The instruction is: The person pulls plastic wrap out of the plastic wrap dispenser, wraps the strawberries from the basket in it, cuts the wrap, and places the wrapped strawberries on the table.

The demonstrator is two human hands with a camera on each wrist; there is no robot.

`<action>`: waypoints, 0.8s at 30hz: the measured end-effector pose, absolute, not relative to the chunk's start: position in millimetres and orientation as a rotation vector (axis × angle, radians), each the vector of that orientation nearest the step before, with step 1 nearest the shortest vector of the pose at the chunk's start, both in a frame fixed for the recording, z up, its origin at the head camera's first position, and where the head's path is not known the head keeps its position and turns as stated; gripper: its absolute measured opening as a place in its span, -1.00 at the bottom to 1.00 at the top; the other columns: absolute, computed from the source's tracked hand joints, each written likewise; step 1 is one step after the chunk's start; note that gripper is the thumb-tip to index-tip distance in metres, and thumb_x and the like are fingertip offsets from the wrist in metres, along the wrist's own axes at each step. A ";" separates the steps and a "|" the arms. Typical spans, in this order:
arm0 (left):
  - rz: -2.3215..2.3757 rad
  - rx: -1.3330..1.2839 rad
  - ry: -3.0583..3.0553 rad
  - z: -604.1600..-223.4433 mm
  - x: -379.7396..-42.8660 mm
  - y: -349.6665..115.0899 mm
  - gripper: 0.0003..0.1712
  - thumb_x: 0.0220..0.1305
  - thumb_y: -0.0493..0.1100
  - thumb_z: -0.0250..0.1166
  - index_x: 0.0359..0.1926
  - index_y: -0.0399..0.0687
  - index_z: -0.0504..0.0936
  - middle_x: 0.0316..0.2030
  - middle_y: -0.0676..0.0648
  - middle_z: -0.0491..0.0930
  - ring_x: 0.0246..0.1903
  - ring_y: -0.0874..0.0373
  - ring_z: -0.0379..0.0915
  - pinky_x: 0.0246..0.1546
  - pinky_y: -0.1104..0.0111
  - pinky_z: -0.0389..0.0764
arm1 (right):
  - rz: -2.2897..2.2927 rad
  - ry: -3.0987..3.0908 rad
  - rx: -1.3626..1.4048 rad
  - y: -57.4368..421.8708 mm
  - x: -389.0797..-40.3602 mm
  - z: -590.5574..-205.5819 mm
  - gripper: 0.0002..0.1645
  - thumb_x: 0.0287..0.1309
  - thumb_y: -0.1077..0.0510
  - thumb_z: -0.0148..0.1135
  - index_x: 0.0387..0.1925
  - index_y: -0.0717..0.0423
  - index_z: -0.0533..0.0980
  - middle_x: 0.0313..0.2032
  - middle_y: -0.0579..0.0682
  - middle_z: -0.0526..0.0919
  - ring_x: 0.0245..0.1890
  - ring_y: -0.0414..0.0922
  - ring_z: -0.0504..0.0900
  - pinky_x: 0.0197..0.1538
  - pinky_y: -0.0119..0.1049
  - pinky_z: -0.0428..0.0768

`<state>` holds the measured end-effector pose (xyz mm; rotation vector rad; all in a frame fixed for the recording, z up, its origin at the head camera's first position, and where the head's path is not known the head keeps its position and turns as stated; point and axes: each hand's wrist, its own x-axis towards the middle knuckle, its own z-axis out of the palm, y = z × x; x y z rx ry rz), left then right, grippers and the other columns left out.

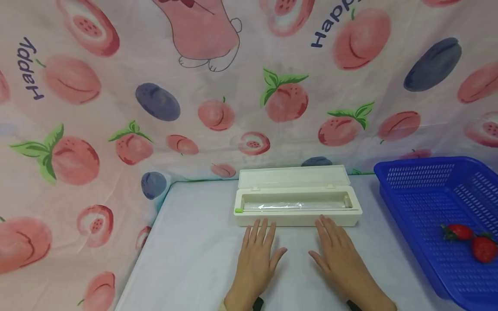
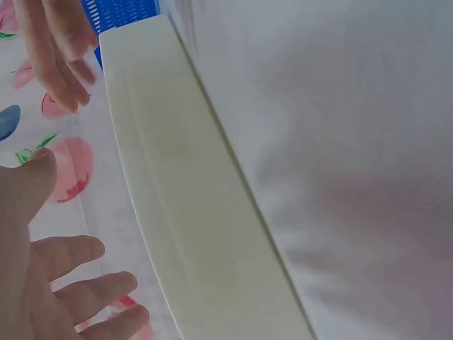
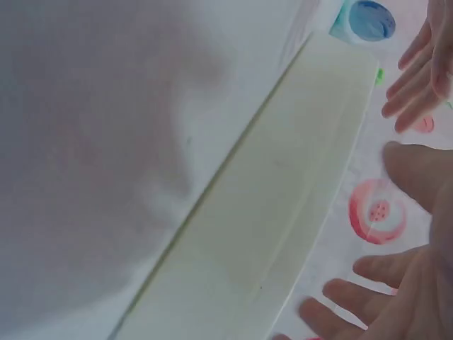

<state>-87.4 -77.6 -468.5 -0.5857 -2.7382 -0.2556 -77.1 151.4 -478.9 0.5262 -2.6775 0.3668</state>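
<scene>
A long cream plastic-wrap dispenser box (image 1: pixel 297 219) lies on the white table with its hinged lid (image 1: pixel 293 177) tipped back. Inside shows a roll of clear film (image 1: pixel 295 206), and a small green slider (image 1: pixel 239 210) sits at the left end of its front edge. My left hand (image 1: pixel 254 259) is flat with straight fingers, its tips just before the box's front left. On the other side my right hand (image 1: pixel 342 259) lies likewise, fingertips at the front right. Neither holds anything; whether the fingertips touch the box I cannot tell. Both wrist views show the box's plain front wall (image 2: pixel 191 184).
To the right stands a blue perforated basket (image 1: pixel 412 233) with two strawberries (image 1: pixel 484 248) in it. Behind the table hangs a fruit-printed cloth (image 1: pixel 241 99), which also runs down the left side. White cloth (image 1: pixel 186 246) covers the tabletop.
</scene>
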 end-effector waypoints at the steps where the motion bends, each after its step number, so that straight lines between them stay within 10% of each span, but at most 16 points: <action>1: -0.259 -0.590 -2.733 -467.5 -88.5 -77.6 -0.26 0.42 0.24 0.10 0.43 -0.08 0.33 0.41 -0.18 0.32 0.44 -0.11 0.16 0.41 0.00 0.23 | 0.375 -2.683 0.525 152.4 -78.0 -477.4 -0.08 0.27 -0.08 0.26 0.44 0.31 0.11 0.42 0.30 0.22 0.40 0.21 0.23 0.56 -0.24 -0.34; 9: -0.295 -0.615 -2.708 -462.3 -99.1 -77.8 -0.31 0.44 0.19 0.11 0.38 -0.14 0.38 0.35 -0.20 0.40 0.38 -0.10 0.26 0.37 0.02 0.31 | 0.434 -2.627 0.558 164.6 -90.9 -467.5 -0.10 0.16 0.07 0.35 0.41 0.32 0.17 0.35 0.30 0.31 0.32 0.23 0.34 0.29 0.18 0.36; 16: -0.322 -0.631 -2.680 -456.0 -107.8 -77.8 -0.34 0.40 0.13 0.21 0.34 -0.16 0.43 0.28 -0.20 0.47 0.33 -0.07 0.34 0.35 0.10 0.36 | 0.432 -2.537 0.612 174.6 -105.2 -464.9 -0.05 0.46 -0.34 -0.57 0.32 0.39 0.25 0.22 0.33 0.43 0.22 0.24 0.43 0.22 0.18 0.44; 24: -0.386 -0.629 -2.599 -450.4 -120.6 -75.7 -0.40 0.37 0.03 0.28 0.29 -0.19 0.46 0.19 -0.17 0.54 0.24 -0.03 0.43 0.29 0.15 0.43 | 0.438 -2.484 0.634 184.8 -120.7 -459.1 -0.24 0.53 -0.21 -0.28 0.26 0.41 0.30 0.12 0.35 0.48 0.13 0.25 0.48 0.13 0.19 0.51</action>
